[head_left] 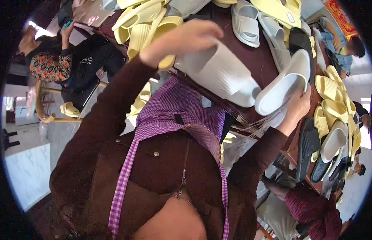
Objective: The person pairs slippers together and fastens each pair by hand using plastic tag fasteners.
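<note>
My left hand (182,41), smeared by motion, curls over the upper end of a pale grey slide sandal (228,74). This end of the sandal is blurred too, while its other end is sharper. On the right, my right hand (296,110) grips a second pale grey slide sandal (282,89) by its side, its fingers partly hidden behind it. The two sandals' ends nearly meet at the front edge of the dark red table (250,56). Thin, clear strands or film (254,124) hang below them at the edge.
Yellow slide sandals (144,34) are heaped at the back left. More grey slides (246,24) lie at the back, and a mixed pile of yellow, grey and black slides (334,112) is at the right. Other people sit nearby, one in a patterned sleeve (50,66) beside a wooden chair (44,108).
</note>
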Demonstrator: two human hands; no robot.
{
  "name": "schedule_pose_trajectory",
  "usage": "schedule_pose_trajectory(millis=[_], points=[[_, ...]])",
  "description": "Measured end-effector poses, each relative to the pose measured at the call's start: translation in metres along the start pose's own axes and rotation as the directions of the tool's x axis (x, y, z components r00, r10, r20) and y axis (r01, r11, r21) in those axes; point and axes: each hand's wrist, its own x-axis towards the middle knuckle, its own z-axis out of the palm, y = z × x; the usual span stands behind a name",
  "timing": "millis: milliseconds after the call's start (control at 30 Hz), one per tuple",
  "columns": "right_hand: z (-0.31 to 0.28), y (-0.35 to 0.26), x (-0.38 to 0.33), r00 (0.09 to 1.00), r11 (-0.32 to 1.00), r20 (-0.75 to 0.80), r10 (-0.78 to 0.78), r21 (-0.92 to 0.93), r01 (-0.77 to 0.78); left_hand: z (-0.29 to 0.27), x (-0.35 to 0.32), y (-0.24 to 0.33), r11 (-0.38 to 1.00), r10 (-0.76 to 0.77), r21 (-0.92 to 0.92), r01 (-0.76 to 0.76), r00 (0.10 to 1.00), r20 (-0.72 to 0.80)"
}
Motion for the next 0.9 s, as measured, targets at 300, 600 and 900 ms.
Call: schedule_pose_trajectory(millis=[300,600,900], points=[[0.011,-0.056,-0.041,0.917,0.95,0.255,-0.308,0.136,0.281,0.015,0.125,-0.02,0.99,-0.01,-0.112,0.084,0.839,0.544],[0.019,-0.064,-0.074,0.931,0.986,0.333,-0.152,0.117,0.119,0.072,0.141,-0.11,0.976,0.09,0.186,-0.114,0.987,0.136],[0.009,-0.053,-0.107,0.971,0.927,0.127,-0.204,0.344,0.15,0.034,0.108,-0.075,0.828,-0.276,0.536,-0.165,0.712,0.645]])
